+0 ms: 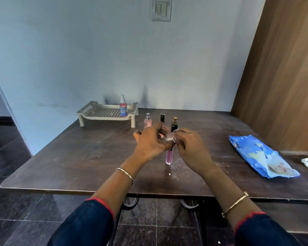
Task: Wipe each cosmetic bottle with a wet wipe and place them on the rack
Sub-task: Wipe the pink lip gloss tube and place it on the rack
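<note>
Pinching wet wipe (170,138) with right hand (190,148), curling left hand (149,141) at pink tube (169,157) cap, hold unclear. Best to steady upright, wipe top-down, then over to rack (89,113).

A beige slotted rack (103,112) stands far left, with a pink spray (123,108) upright on its right side. Just right of it a pale pink bottle (147,120), a black tube (162,117) and a gold-capped bottle (174,124) stand in a row. Nearer, a pink gloss tube (169,157) stands upright with a white wipe (169,138) at its top.

Pink tube (169,157), blue packet (256,155)
</note>
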Demonstrator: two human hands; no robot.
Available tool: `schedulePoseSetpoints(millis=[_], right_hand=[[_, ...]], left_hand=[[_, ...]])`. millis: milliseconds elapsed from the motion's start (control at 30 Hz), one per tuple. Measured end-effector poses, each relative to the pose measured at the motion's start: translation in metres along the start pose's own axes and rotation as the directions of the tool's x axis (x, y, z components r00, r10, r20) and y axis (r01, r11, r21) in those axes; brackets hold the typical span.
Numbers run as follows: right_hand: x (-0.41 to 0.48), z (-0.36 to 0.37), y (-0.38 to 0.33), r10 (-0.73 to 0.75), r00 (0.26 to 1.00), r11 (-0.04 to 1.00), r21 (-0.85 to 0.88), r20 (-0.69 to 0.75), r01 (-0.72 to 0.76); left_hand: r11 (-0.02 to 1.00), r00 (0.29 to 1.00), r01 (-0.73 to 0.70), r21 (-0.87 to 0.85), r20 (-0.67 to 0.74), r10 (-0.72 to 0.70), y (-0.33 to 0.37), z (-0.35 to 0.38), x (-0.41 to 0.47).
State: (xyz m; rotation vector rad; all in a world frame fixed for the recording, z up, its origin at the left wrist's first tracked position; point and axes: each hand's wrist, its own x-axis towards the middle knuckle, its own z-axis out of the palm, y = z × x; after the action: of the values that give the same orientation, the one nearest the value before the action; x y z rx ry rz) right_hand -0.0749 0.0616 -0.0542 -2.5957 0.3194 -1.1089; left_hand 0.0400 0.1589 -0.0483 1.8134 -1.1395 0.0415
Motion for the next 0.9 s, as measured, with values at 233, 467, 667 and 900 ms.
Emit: schedulePoseSetpoints(millis=[233, 467, 667, 900], right_hand=[[-0.003, -0.002, 0.009, -0.065, 0.997, 0.995, -0.073, 0.039, 0.068], [-0.002, -0.001, 0.014, -0.019, 0.999, 0.997, -0.078, -0.035, 0.016], [-0.009, 0.009, 0.009, -0.018, 0.988, 0.993, -0.119, -0.153, -0.001], [-0.034, 0.017, 0.01, 0.322, 0.917, 0.936, 0.225, -0.235, -0.271]], left_hand=[[0.999, 0.998, -0.028, -0.024, 0.06, 0.03, -0.002, -0.002, 0.002], [0.997, 0.99, -0.079, 0.02, 0.12, 0.076, -0.003, -0.001, 0.006], [0.992, 0.989, -0.078, 0.097, 0.132, 0.064, 0.0, -0.003, 0.008], [0.998, 0.992, -0.037, 0.058, 0.122, 0.03, 0.002, -0.001, 0.013]])
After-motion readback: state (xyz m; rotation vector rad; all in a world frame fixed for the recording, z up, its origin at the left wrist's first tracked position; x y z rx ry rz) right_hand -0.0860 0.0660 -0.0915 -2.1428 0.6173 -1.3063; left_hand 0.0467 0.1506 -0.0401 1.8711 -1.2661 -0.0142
